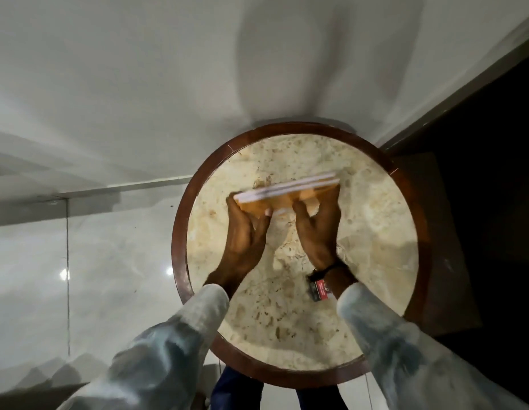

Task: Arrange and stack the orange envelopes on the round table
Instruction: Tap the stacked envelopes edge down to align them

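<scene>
A stack of orange envelopes (282,194) with white edges stands tilted on its long edge near the middle of the round table (180,220), which has a beige marble top and a dark wooden rim. My left hand (242,232) grips the stack's left end from below. At the right end my right hand (319,229) grips it, fingers wrapped behind the stack. The picture is blurred by motion, so I cannot tell how many envelopes the stack holds.
A small red and black tag (318,290) hangs at my right wrist over the tabletop. A white wall stands just behind the table. Glossy floor tiles (80,276) lie to the left, and a dark doorway (494,202) opens to the right.
</scene>
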